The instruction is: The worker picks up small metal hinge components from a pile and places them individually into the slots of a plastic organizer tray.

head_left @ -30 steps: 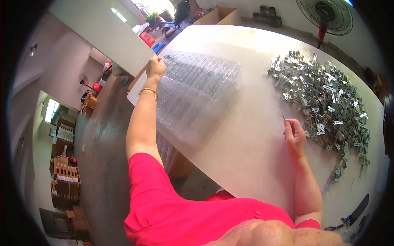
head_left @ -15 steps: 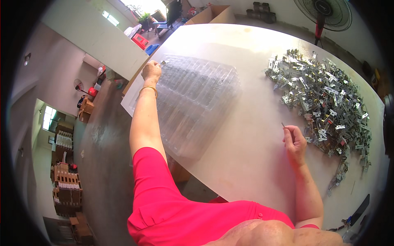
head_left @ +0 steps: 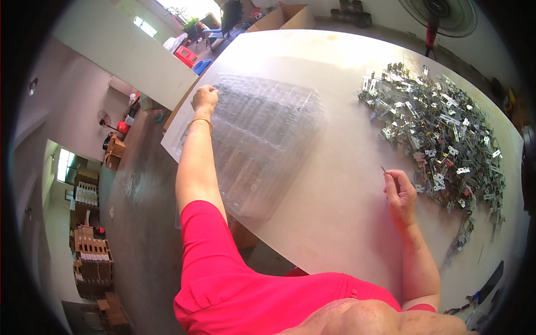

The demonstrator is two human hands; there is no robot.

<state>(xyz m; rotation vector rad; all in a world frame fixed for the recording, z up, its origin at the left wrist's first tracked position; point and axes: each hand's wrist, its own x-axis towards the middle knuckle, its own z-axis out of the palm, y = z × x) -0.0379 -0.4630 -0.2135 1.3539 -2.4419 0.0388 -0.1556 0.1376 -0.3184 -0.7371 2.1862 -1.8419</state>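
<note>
My left hand (head_left: 205, 99), a bangle on its wrist, reaches to the far left corner of a stack of clear plastic trays (head_left: 268, 120). Its fingers are bent closed at the tray's edge; whatever is between the fingertips is too small to make out. Over the table to the right, my right hand (head_left: 401, 192) pinches a thin dark stick-like tool (head_left: 383, 169) between thumb and forefinger, the tip sticking out to the upper left. Beyond that hand spreads a big heap of small metal brackets (head_left: 441, 145), silver and dark, some with brassy bits.
The pale table (head_left: 329, 223) carries everything. Dark-handled pliers or cutters (head_left: 474, 296) lie near its right front edge, and a thin pin (head_left: 481, 254) lies below the heap. A pedestal fan (head_left: 438, 14) and a cardboard box (head_left: 282, 18) stand beyond the far edge.
The left hand stays at the tray corner; a small metal piece seen at its fingertips before no longer shows there. The right hand has hardly moved. The whole view has shifted slightly.
</note>
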